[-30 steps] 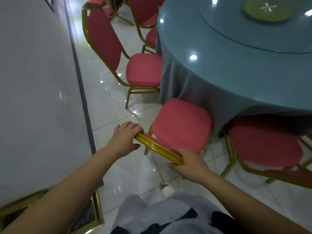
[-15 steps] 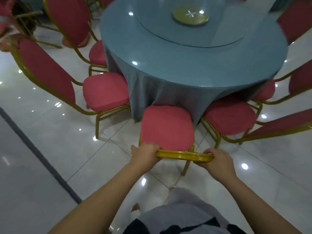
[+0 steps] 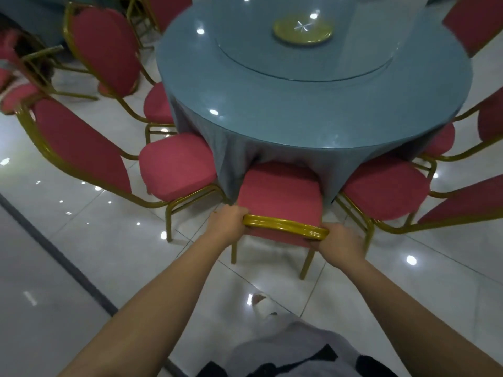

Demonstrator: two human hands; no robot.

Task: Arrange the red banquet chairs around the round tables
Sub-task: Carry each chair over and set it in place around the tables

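Red banquet chair [image 3: 280, 194] at the one round table [image 3: 299, 110]: left hand [image 3: 226, 221] and right hand [image 3: 340, 242] both grip its top rail [image 3: 283, 226].

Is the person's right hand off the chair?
No, the right hand grips the chair's gold back rail, as the left hand does.

A chair [image 3: 280, 194] is set at the near edge of the round table [image 3: 313, 115], the far end of its seat tucked under the hanging cloth [image 3: 272, 148]. Its back rail [image 3: 285, 225] is gripped at the left end by the left hand [image 3: 227, 220] and at the right end by the right hand [image 3: 340, 240]. It is flanked by a second chair [image 3: 177, 165] on the left and a third chair [image 3: 386, 186] on the right. A turntable [image 3: 302, 61] is set on the table.
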